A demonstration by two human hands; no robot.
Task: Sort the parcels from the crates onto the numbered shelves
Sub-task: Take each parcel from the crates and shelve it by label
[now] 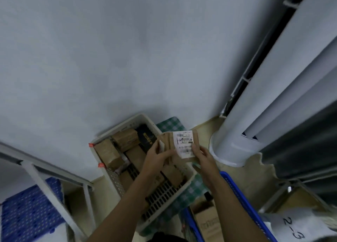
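A small brown cardboard parcel point(189, 156) with a white shipping label point(184, 141) is held up above the white crate point(113, 179). My left hand point(158, 157) grips its left edge and my right hand point(202, 155) pinches its lower right side over the label. Inside the white crate lie several brown parcels point(107, 153) and a black box point(147, 137). A shelf tag reading 2-3 point(293, 227) shows at the bottom right.
A blue crate point(242, 198) with a brown box point(209, 223) stands right of the white one, both over a green checked mat point(171, 125). A white metal shelf frame point(45, 174) stands at left, a white column base point(229, 150) at right. The wall is straight ahead.
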